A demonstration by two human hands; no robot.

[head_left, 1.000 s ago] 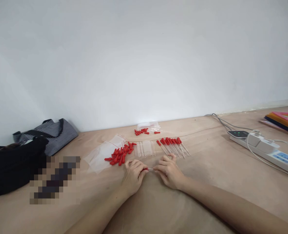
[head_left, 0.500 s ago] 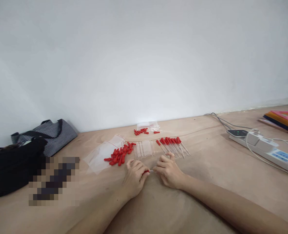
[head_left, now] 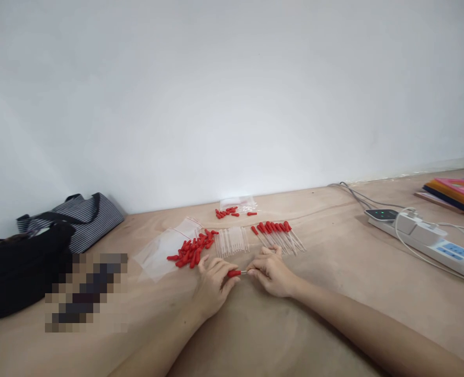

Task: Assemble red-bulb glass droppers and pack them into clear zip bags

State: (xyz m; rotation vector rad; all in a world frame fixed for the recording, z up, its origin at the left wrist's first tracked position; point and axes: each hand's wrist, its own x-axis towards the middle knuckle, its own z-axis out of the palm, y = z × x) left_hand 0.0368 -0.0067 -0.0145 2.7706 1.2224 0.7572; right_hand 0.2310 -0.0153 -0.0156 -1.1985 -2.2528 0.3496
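Observation:
A red rubber dropper bulb (head_left: 234, 273) lies between the thumb and forefinger of my left hand (head_left: 213, 285), whose grip looks loose. The bulb sits at the end of a thin clear pipette tube (head_left: 244, 272). My right hand (head_left: 271, 272) pinches that tube, and most of its length is hidden by the fingers. Beyond my left hand is a heap of loose red bulbs (head_left: 192, 250). A row of clear tubes (head_left: 232, 242) lies in front of my hands. To its right, several droppers with red bulbs (head_left: 274, 230) lie side by side.
Clear zip bags (head_left: 157, 254) lie at the left under the heap. Farther back are more red bulbs (head_left: 226, 212) and a bag of tubes (head_left: 239, 201) by the wall. A power strip (head_left: 443, 248) with cables stands right; a striped bag (head_left: 98, 222) and black cloth (head_left: 23, 272) lie left.
My left thumb and forefinger have loosened, so more of the red bulb shows. Both hands have shifted slightly, the left one leftward.

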